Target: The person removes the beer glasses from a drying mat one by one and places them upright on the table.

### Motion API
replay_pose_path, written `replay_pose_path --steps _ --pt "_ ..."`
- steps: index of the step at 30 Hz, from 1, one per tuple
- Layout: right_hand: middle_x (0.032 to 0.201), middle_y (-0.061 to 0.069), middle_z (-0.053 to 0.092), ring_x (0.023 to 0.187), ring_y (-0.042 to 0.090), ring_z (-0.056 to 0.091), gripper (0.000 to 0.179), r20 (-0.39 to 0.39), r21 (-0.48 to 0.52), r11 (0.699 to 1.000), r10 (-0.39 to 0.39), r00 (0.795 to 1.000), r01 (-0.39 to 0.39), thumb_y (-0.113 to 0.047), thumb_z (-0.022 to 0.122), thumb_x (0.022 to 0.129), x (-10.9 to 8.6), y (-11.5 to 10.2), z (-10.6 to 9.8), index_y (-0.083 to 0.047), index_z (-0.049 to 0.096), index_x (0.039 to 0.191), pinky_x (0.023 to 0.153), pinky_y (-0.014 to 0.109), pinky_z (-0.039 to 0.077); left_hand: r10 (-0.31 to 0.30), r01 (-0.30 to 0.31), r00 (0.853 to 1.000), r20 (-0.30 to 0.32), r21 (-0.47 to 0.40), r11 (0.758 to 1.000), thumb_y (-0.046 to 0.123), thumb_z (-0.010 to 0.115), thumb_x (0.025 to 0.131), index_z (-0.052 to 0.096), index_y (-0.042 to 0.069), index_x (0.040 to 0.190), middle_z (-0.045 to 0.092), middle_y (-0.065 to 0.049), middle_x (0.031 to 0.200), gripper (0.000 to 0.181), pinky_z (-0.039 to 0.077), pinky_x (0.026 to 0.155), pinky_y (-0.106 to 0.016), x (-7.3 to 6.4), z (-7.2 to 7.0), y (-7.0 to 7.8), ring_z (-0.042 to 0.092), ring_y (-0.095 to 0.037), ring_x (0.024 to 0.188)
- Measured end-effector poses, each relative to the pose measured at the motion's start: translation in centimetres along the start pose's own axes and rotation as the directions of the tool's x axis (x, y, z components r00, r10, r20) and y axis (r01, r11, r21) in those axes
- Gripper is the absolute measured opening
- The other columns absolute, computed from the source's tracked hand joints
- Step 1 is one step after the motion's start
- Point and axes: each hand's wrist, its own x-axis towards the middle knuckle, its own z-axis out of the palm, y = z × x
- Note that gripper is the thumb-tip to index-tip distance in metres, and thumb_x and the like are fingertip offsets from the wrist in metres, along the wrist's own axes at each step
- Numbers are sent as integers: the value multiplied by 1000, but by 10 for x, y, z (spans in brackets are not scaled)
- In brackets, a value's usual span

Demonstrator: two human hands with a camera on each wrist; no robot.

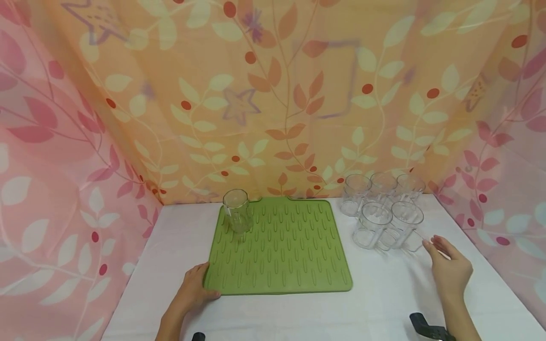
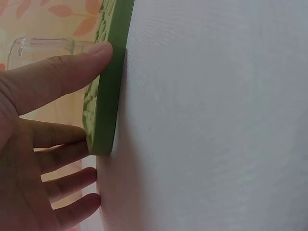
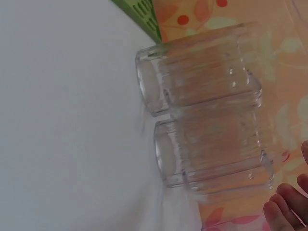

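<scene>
My left hand (image 1: 194,286) rests at the near left corner of a green drying mat (image 1: 281,246). In the left wrist view its thumb touches the mat's front edge, while the other fingers spread past the corner, the index at the side. A clear glass mug (image 1: 237,210) stands on the mat's far left part. My right hand (image 1: 452,267) hovers at the right, its fingertips close to the handle of the front right glass mug (image 1: 407,215). In the right wrist view those fingers (image 3: 284,207) are loosely bent, with a gap between them and the handle.
Left of that mug stands another glass mug (image 1: 375,215); several more mugs (image 1: 384,184) form a row behind. All are on the white tabletop (image 1: 298,317), right of the mat. Patterned cloth (image 1: 273,94) hangs behind the table and along both sides.
</scene>
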Motion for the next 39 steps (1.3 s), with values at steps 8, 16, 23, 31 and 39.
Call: replay_pose_path --steps 8,16,23,31,39 --pt "93 -31 65 84 -15 59 39 53 59 998 -36 998 33 -12 75 85 -10 -30 9 2 67 121 73 -3 45 -16 16 1000 1 -29 999 21 88 66 32 -11 146 38 -32 147 102 28 112 -64 -1 0 0 28 -51 137" --pt "90 -29 65 80 -15 63 32 136 166 959 -252 958 228 8 74 79 -30 -45 35 11 69 110 74 1 49 15 -15 1000 10 -30 999 20 88 67 31 -12 146 37 -32 147 102 28 113 -64 0 -3 1 29 -51 137" --pt "93 -3 74 79 -15 64 27 278 208 944 -309 909 257 8 74 78 -44 -59 68 10 71 105 72 4 52 26 -26 1000 15 -27 999 20 89 65 33 -12 145 39 -32 146 103 29 113 -64 2 -6 2 30 -51 137" --pt "104 26 71 88 2 69 31 574 249 957 -272 772 152 -7 73 85 -72 -63 112 9 69 112 73 9 55 30 -30 999 12 11 999 23 89 65 35 -11 145 43 -29 143 102 32 111 -63 4 -6 1 34 -49 135" --pt "106 22 72 90 -4 64 35 701 268 961 -242 671 67 -12 74 86 -91 -75 154 6 68 115 77 13 55 5 -5 1000 19 4 1000 23 89 65 35 -11 144 43 -27 143 102 33 110 -63 5 -4 2 35 -48 134"
